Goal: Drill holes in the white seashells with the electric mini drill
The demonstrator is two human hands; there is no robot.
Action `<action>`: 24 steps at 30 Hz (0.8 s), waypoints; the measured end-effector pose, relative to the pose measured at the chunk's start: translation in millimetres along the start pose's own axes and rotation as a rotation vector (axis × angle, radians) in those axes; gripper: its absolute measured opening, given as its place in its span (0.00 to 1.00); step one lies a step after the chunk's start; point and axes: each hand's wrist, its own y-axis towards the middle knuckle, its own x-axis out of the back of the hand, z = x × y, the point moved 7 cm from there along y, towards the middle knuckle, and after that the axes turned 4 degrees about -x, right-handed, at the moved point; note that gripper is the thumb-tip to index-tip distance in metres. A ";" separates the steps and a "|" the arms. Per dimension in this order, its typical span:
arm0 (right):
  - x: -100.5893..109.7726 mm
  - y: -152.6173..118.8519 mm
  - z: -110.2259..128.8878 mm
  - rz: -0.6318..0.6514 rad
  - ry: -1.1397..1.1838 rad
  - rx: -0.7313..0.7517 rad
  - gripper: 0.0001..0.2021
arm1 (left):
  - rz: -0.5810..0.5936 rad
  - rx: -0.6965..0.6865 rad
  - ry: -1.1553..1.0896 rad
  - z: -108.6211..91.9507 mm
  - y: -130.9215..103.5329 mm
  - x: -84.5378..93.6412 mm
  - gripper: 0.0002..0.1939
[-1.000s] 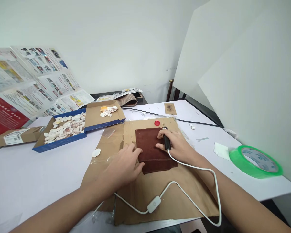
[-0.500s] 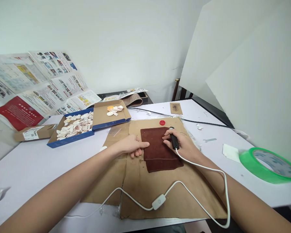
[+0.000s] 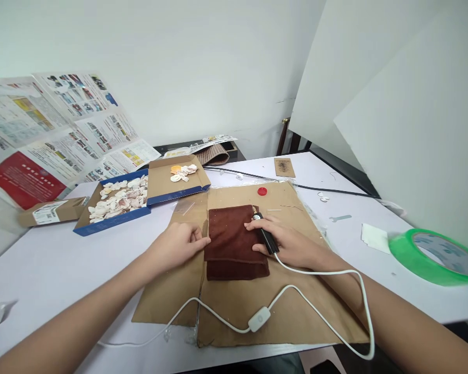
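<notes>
A folded dark brown cloth (image 3: pixel 228 236) lies on a flattened cardboard sheet (image 3: pixel 234 317). My left hand (image 3: pixel 185 243) is at the cloth's left edge, thumb and fingers pinched on it. In my right hand (image 3: pixel 286 239) is a slim black mini electric drill (image 3: pixel 267 237) with a brass-coloured tip, resting over the cloth's right side. From its rear a white cable (image 3: pixel 315 271) loops over my right forearm to a white inline switch (image 3: pixel 259 319) on the cardboard. Just beyond my right hand lies a thin metal pin (image 3: pixel 274 210).
A blue-edged box (image 3: pixel 113 224) of shells stands at the left, its lid holding more shells. Further back lie a red cap (image 3: pixel 262 191) and a brown card (image 3: pixel 284 168). To the right are a small wrench (image 3: pixel 340 218), white paper pieces (image 3: pixel 375 238) and green tape (image 3: pixel 437 259).
The brown cloth has shifted left across the cardboard. Both hands have moved left too, the right one carrying the drill. The thin metal pin now shows.
</notes>
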 end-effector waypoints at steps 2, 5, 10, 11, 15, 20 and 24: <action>-2.4 0.7 0.5 0.007 0.011 0.009 0.19 | -0.158 -0.167 0.161 -6.6 -10.6 -6.2 0.22; -3.8 0.2 -3.6 0.001 0.019 -0.016 0.21 | -0.122 -0.392 0.272 -16.4 -23.1 -39.7 0.36; -3.2 1.9 -10.3 0.009 0.025 -0.043 0.23 | 0.017 -0.410 0.315 -13.1 -27.3 -65.2 0.41; -2.9 3.5 -11.1 0.013 0.022 -0.040 0.24 | 0.022 -0.407 0.311 -13.2 -27.7 -64.3 0.42; -2.1 10.4 -11.8 0.021 0.010 -0.017 0.24 | -0.001 -0.353 0.294 -11.4 -31.3 -60.9 0.43; -4.0 10.2 -3.9 0.044 0.026 0.028 0.23 | -0.073 -0.333 0.270 -2.1 -38.1 -69.9 0.44; -3.3 8.1 -1.0 0.025 0.070 0.013 0.21 | -0.133 -0.342 0.244 -2.0 -40.0 -65.7 0.41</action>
